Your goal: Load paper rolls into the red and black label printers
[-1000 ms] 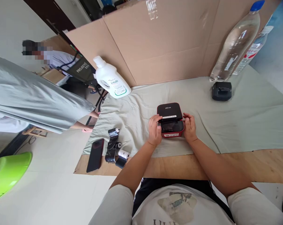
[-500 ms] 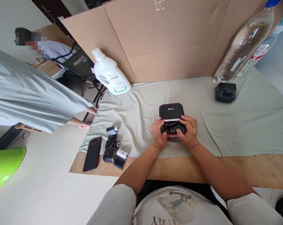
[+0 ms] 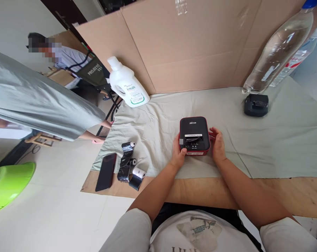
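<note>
Printer (image 3: 197, 128): near mid-table on the pale cloth (image 3: 155, 136), black top closed, red edges showing. Left to right from where I stand: phone (image 3: 106, 172) lying flat at the near-left corner of the table (image 3: 200, 190); rolls (image 3: 124, 172) just beside it, dark film partly unwound; white jug (image 3: 129, 87) standing behind them. Left hand (image 3: 178, 152) touches the printer's left side, thumb at the near corner; cannot tell whether clamped. Right hand (image 3: 218, 145) just beside the right side, fingers loosely curved, gripping nothing; contact unclear. Black box (image 3: 256, 106) farther right, bottles (image 3: 281, 45) behind it.
</note>
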### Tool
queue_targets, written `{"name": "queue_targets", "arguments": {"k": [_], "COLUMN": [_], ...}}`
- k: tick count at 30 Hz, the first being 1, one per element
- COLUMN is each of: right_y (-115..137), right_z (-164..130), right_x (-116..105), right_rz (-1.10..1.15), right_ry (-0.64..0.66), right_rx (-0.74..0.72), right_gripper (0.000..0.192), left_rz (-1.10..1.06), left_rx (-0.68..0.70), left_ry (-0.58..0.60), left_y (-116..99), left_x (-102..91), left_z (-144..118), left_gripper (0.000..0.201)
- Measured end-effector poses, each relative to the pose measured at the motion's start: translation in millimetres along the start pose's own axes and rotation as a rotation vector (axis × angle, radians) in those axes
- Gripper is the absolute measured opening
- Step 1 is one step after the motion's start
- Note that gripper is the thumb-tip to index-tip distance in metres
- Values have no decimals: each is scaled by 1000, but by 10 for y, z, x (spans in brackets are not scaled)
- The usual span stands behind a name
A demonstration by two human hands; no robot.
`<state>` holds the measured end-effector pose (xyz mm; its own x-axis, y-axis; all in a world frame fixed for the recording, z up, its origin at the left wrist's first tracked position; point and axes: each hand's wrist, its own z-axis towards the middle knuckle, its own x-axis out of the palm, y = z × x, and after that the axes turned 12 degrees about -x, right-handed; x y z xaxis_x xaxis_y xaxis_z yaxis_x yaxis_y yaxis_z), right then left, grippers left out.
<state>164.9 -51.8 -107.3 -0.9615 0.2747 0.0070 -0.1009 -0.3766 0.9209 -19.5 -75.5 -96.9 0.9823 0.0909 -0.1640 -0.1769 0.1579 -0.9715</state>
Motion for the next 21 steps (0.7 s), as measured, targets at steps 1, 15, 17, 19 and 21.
{"name": "queue_targets", "arguments": {"k": [1,15,17,19,21], "right_y": [-31,79,14,-38,-51], "right_z": [11,-197,-220,-234,-238], "right_x": [0,67,89,106,112], "right_rz": [-21,-67,-118,-159,-175], "right_ry": [17,471,470,442,454], "right_rx": [26,-162,-102,-74,-91], "right_gripper": [63,59,60,59,53], "left_rz": [-34,-517,-556,-580,-608], "left_rx": [-57,-471,-489,-464,-480], "left_ry": [74,122,38,-72,-184], "left_y": [-31,-346,-324,-296,-263], "left_x": [-14,-683,-888,-1097,-1296], "left_z": [-2,386,731,1137,1543], "left_gripper": [88,70,59,52,44]}}
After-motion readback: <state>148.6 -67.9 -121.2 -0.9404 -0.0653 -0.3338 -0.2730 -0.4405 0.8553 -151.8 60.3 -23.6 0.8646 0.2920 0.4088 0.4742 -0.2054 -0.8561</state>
